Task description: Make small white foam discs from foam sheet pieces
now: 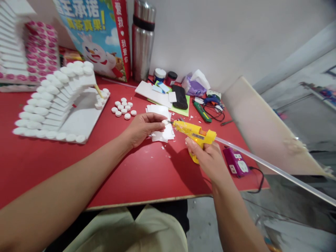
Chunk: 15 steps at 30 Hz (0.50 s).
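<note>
One glue gun [193,133], nose to nose with a white disc [165,122]

The disc sits just left of the gun's nozzle [170,122], in the left hand [143,130], whose thumb and fingers are pinched together on it. Holding it out at the fingertips probably leaves a side free for glue and spares the skin from heat. Whether nozzle and disc touch is too small to tell.

The right hand [206,154] is clamped around the gun's handle, with the gun raised off the red worktop [131,178] and its barrel nearly level, presumably for steady aim.

The gun is bright yellow, with pale smears along its barrel, a small orange light and a long translucent glue stick [262,161] trailing from its rear. The disc looks small, smooth and rounded, though the fingers hide part of it.

Below and left of the gun lies a loose stack of white cards [157,136], perhaps handy for catching drips. Farther left of it, a cluster of loose discs [127,116] sits conveniently near the left hand. Well left of the gun stands a white stair model [59,108] edged with similar discs. Right of the gun is a purple power block [236,163], beyond the working space.
</note>
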{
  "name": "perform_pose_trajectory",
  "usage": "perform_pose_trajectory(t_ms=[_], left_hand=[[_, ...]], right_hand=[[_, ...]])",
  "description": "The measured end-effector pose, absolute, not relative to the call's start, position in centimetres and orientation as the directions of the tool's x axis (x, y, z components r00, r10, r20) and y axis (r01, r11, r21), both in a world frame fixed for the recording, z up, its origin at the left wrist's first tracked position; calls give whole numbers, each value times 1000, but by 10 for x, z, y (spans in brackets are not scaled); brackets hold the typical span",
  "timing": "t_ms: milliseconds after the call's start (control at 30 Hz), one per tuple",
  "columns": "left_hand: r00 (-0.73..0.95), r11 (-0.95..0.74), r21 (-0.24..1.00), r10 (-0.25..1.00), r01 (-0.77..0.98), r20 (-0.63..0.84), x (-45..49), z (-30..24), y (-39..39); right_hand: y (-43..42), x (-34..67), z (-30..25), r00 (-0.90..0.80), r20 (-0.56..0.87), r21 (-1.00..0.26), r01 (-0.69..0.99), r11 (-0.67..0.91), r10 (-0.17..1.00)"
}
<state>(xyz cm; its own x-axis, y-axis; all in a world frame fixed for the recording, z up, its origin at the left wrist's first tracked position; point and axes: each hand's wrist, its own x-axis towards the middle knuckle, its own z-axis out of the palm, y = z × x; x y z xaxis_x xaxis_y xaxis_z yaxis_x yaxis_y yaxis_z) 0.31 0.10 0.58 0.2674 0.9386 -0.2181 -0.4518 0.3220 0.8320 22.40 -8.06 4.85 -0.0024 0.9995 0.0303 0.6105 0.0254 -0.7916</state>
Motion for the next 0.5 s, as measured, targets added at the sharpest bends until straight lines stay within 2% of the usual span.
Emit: perform_pose_trajectory(t_ms=[333, 500], left_hand=[[277, 304, 812, 943, -498, -183, 2, 2, 3], [276, 285, 786, 949, -549, -151, 1, -2, 5]], right_hand=[[-82, 229, 47, 7, 33, -770, 638, 21, 999], [-73, 251, 45, 176, 90, -745, 665, -51, 980]])
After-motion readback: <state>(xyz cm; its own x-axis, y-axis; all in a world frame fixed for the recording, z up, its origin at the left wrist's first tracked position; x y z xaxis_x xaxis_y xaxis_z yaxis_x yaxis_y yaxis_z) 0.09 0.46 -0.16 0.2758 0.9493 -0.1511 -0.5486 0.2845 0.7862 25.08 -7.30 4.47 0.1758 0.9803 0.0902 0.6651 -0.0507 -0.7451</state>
